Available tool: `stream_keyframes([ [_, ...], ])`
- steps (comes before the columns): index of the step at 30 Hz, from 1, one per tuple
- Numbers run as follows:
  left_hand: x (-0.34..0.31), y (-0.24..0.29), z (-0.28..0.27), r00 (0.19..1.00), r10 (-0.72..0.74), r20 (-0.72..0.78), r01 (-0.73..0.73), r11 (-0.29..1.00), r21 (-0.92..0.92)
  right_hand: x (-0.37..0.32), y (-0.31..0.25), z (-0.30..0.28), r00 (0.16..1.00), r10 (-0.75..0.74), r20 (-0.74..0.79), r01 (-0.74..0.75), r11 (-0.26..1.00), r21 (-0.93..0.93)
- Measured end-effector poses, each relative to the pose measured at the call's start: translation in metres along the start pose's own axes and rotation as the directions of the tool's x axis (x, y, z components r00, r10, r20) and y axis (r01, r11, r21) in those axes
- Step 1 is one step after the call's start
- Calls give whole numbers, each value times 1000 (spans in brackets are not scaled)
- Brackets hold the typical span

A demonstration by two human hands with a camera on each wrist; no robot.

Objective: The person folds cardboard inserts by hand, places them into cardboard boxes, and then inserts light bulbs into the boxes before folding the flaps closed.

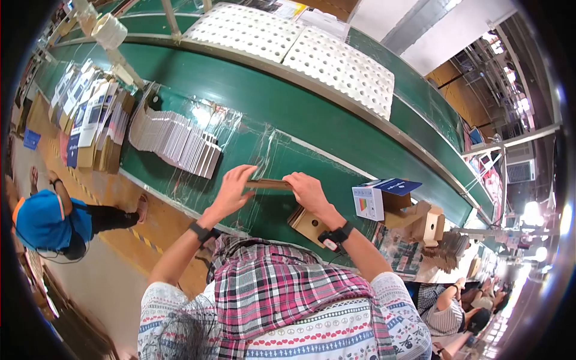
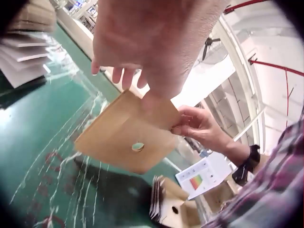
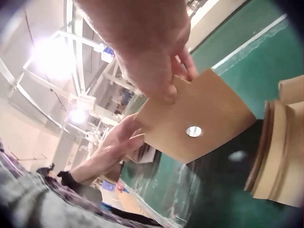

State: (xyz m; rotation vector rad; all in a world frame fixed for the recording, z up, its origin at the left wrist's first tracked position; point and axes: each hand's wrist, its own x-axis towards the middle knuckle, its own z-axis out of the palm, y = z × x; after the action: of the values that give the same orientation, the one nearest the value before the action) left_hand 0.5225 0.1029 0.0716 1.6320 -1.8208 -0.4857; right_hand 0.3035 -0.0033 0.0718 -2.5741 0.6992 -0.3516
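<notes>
Both hands hold a brown cardboard piece (image 1: 269, 184) with one round hole above the green table, seen nearly edge-on in the head view. At its left end is the left hand (image 1: 231, 191), with fingers on the far side and thumb on the near side. The right hand (image 1: 307, 191) pinches the other end; in the right wrist view its thumb lies on the near face of the cardboard piece (image 3: 213, 107), fingers behind. Close below the right hand, a stack of similar cardboard pieces (image 1: 309, 227) with holes lies on the table.
A long row of thin folded white pieces (image 1: 174, 141) stands at left, beside printed boxes (image 1: 90, 120). To the right are a white-and-blue box (image 1: 368, 203) and more cardboard (image 1: 427, 225). White perforated trays (image 1: 339, 69) lie beyond the rail. Other people (image 1: 51, 222) are at both sides.
</notes>
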Motion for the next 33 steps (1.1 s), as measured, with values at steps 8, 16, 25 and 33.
stream_keyframes([
  [8, -13, -45, 58, 944, 0, 329, 1, 1000, -4, 0, 13, 30, 969, 30, 247, -18, 998, -52],
  [16, -14, -14, -4, 745, -262, 614, 667, 319, -673, 0, 12, -6, 827, 55, 559, -514, 476, 714],
  [25, -14, -3, -8, 668, -228, 708, 744, 193, -640, -2, -7, -12, 823, 104, 559, -548, 404, 732],
  [33, -29, -1, 12, 656, -296, 695, 740, 71, -669, -31, -25, 39, 943, 304, 137, -331, 799, 503],
])
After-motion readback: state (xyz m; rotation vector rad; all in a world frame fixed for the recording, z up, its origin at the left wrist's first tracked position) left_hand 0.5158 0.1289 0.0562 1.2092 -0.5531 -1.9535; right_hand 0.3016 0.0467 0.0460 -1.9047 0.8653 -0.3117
